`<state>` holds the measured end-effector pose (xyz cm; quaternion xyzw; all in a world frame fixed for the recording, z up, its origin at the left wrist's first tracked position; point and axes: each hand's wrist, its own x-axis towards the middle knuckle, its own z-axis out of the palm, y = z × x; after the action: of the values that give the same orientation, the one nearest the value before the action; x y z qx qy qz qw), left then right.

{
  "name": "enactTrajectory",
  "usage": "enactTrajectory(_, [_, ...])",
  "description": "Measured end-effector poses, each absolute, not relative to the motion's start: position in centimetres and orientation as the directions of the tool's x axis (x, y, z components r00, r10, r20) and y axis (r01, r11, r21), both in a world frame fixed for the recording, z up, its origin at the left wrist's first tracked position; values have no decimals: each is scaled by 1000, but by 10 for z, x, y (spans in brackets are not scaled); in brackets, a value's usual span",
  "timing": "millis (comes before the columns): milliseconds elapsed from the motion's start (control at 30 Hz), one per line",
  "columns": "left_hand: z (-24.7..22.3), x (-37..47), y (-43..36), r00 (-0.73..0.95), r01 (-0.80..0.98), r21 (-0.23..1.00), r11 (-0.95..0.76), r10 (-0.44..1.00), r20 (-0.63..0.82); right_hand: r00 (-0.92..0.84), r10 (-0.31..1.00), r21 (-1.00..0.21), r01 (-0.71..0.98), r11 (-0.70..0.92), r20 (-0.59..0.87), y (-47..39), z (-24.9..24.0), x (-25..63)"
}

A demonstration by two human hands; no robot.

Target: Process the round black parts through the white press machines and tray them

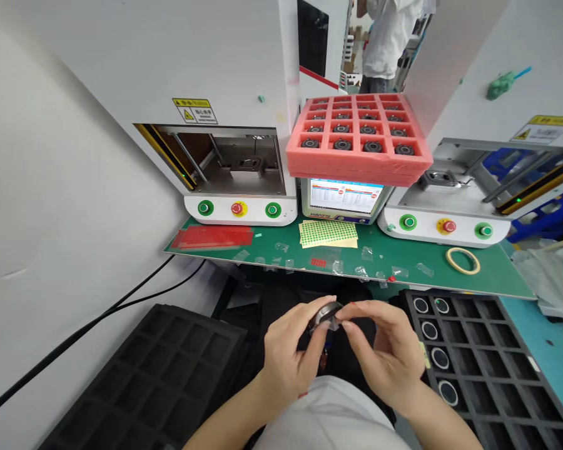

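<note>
My left hand (pixel 291 344) grips a small round watch case (pixel 327 310), dark with a silvery rim, above my lap. It is tilted edge-on, so its face is mostly hidden. A scrap of clear film (pixel 334 324) sticks out at its lower right edge. There my right hand (pixel 387 350) is closed, thumb and fingertips pinching at the film and touching the case. Similar round cases (pixel 440 358) sit in the left columns of a black compartment tray (pixel 471 340) beside my right arm; one has a green dot on it.
Behind the green bench (pixel 272 256) stand two white press machines with button panels. A pink foam tray (pixel 359 167) of dark round parts rests above a monitor (pixel 342 199). Green dot stickers (pixel 328 234), red strips (pixel 213 237), film scraps and a tape roll (pixel 463 261) lie about. Another black tray (pixel 154 375) is left.
</note>
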<state>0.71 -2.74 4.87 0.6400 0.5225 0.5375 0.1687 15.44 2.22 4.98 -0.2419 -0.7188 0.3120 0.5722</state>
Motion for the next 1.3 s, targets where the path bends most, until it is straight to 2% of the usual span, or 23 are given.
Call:
enactTrajectory(133, [48,6,-28,-109,539,727,-426,820,562,-254,750,-779,-22,627,610,22,53,151])
enactTrajectory(467, [51,6,-29,-121,565,698,-440,792,598,-281,676,-713,-44,700,681,18,58,145])
enactTrajectory(833, [53,8,-28,-112,613,662,-432,781,614,-320,654,-690,1,723,685,18,61,143])
enactTrajectory(1067, [50,7,-26,-103,665,609,-432,755,648,-423,527,-576,13,817,737,25,69,146])
enactTrajectory(1300, [47,2,-26,-99,695,549,-464,696,712,-452,377,-395,58,917,808,24,71,151])
